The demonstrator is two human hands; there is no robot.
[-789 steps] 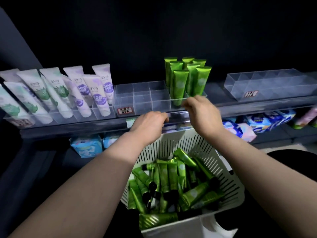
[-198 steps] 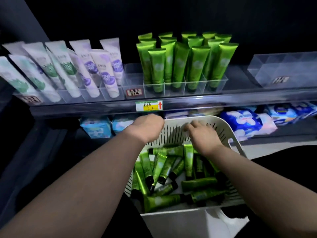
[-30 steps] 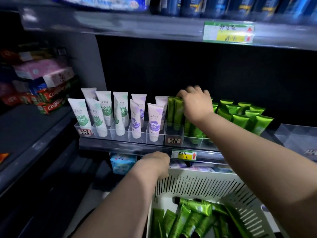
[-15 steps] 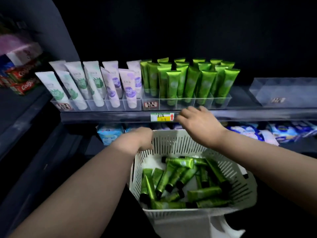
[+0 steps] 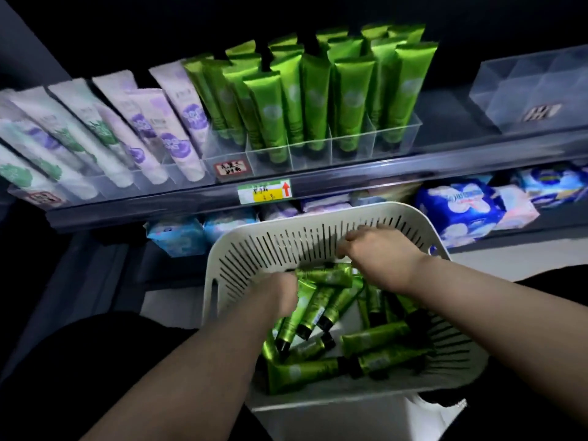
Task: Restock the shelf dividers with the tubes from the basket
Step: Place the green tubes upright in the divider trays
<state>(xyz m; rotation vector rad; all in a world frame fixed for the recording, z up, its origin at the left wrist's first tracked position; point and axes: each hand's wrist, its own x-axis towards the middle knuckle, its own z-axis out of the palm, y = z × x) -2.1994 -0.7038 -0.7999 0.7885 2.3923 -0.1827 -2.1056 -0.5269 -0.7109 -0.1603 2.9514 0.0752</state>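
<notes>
Left hand [image 5: 276,296] sunk among loose green tubes [image 5: 375,337] in white basket [image 5: 254,246]; right hand [image 5: 380,254] just over topmost tube. Fingertips hidden: cannot tell either grip's state.

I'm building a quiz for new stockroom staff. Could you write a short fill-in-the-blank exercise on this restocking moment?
1. The tubes lying loose in the basket are ____ in colour.
2. The left hand and the right hand are both down in the ____.
3. The yellow price label carries a ____ arrow.

Missing words: green; basket; red.
</notes>
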